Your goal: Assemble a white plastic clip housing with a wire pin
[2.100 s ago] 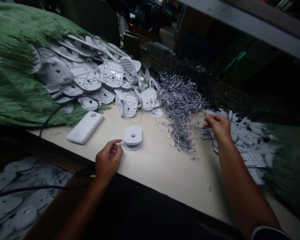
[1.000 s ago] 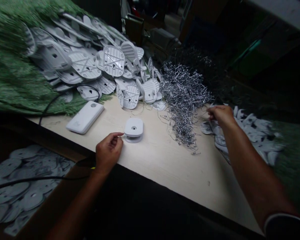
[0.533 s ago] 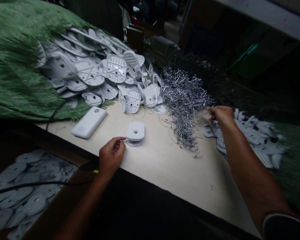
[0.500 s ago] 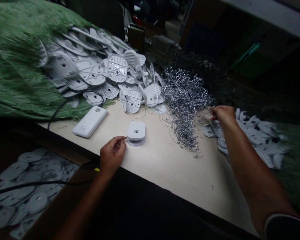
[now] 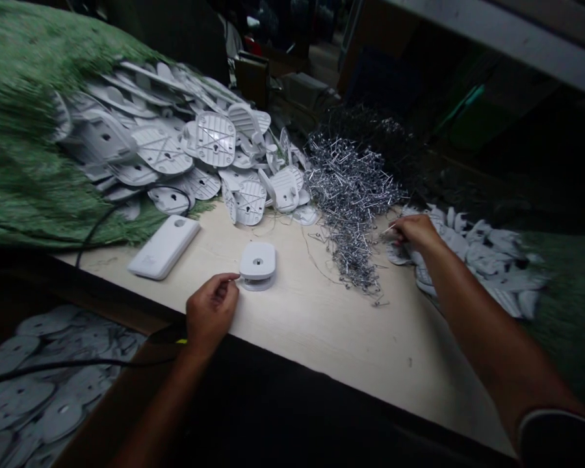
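Pale bench (image 5: 331, 351) holds a tangled heap of wire staples (image 5: 351, 208). Hands stand well apart: the right hand (image 5: 416, 235) seems to pinch a thin wire pin (image 5: 389, 228), the left hand (image 5: 210, 311) lies loosely curled just beside a white plastic clip (image 5: 257, 265). A tug could snag the tangle and spill staples.

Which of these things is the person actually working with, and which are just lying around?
Working with: left hand beside a white plastic clip; right hand pinching a thin wire near a heap of wire pins.
Lying about: heap of white plastic plates; white rectangular block; black cable; grey discs.
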Motion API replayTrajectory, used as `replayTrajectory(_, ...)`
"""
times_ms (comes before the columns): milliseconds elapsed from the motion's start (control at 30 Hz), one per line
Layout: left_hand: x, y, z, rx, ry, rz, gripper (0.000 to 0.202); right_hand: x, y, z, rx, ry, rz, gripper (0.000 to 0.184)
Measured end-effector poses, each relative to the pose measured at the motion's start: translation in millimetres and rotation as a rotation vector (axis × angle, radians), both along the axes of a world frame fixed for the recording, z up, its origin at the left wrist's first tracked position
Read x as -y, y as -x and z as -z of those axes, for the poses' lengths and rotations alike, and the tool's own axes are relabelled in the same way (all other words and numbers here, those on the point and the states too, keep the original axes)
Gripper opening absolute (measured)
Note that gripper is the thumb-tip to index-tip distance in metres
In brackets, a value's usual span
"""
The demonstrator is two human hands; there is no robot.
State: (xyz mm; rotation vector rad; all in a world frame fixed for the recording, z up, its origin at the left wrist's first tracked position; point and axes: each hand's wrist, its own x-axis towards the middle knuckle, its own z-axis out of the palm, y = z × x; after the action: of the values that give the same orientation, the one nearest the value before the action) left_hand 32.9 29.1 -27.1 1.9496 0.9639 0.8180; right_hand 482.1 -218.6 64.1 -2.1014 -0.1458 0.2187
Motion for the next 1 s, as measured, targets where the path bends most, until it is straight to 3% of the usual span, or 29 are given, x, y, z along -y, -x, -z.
replayTrajectory(533,1,-2,-1.8,0.004,0.009,-0.001,0.027,-11,-1,1.7,-0.04,-0.092,0.034,0.023)
replayTrajectory(1000,1,-2,-0.1,0.004,0.008,0.009,0.027,-6,-6,8.0,-0.104,-0.06,0.002,0.02)
